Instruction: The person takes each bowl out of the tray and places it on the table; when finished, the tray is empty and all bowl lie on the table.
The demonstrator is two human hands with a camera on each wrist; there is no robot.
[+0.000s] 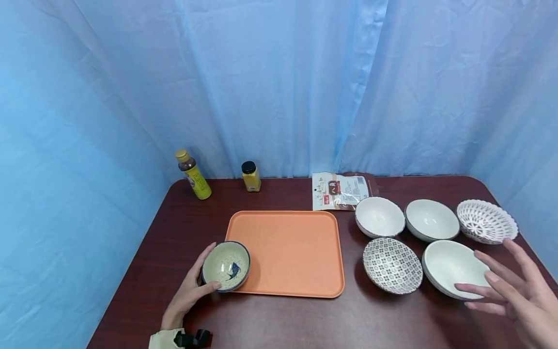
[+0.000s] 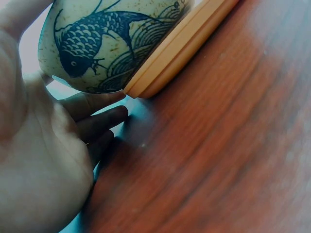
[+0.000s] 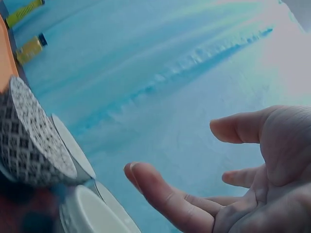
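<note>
My left hand (image 1: 188, 290) holds a cream bowl (image 1: 225, 267) from its left side, the thumb at the near rim and other fingers round the far side. Blue fish and waves decorate the bowl's outside (image 2: 97, 43) in the left wrist view. It stands over the left edge of the orange tray (image 1: 292, 252); whether its base touches the tray is hard to tell. Spread and holding nothing, my right hand (image 1: 519, 291) is in the air by the stacked white bowls (image 1: 453, 266). In the right wrist view, those bowls (image 3: 97, 213) lie below and left of its fingers.
Near the right hand are a patterned bowl (image 1: 392, 265), two white bowls (image 1: 380, 216) (image 1: 431, 219) and a white openwork basket (image 1: 486, 220). Behind the tray are a packet (image 1: 340, 191), a yellow jar (image 1: 251, 178) and a bottle (image 1: 196, 179). Blue curtains (image 1: 270, 87) enclose the table.
</note>
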